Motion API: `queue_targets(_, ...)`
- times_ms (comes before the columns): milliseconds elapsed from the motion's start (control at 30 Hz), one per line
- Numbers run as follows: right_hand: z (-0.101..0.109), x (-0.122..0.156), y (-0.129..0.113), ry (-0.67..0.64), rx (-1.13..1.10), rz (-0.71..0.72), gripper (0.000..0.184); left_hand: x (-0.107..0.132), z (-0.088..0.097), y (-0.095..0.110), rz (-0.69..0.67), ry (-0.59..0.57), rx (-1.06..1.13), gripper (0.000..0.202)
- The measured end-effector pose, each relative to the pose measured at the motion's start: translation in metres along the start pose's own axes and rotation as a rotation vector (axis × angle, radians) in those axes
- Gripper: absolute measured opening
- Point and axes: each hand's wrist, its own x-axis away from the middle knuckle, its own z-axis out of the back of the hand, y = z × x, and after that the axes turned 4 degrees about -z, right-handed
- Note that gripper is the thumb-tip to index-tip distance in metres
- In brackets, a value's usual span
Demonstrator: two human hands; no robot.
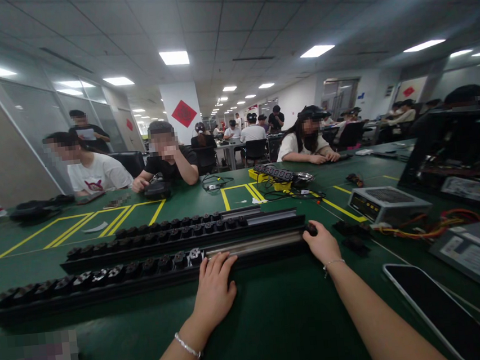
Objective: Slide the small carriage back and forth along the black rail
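Observation:
Three long black rails lie side by side on the green table, each lined with small black parts. My left hand [213, 287] rests on the nearest rail [105, 280], its fingers laid flat and together over the bare metal channel beside the last parts. My right hand [323, 243] is closed around the right end of that same rail. The middle rail [165, 241] and the far rail [184, 222] lie untouched behind it.
A dark phone [439, 311] lies at the right by my forearm. A grey power supply [386, 204] with coloured wires and a black case [462, 153] stand at the right. Yellow tape lines cross the table [279, 323]. Several people sit along its far side.

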Motion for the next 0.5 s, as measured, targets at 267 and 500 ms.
queue_targets(267, -0.002, -0.009, 0.009, 0.042, -0.065, 0.004, 0.053, 0.000, -0.001, 0.000, -0.004, -0.002, -0.004, 0.056)
queue_targets(500, 0.000, -0.013, 0.015, 0.063, -0.064, -0.024, 0.051, 0.000, -0.002, -0.001, -0.007, -0.001, -0.009, 0.056)
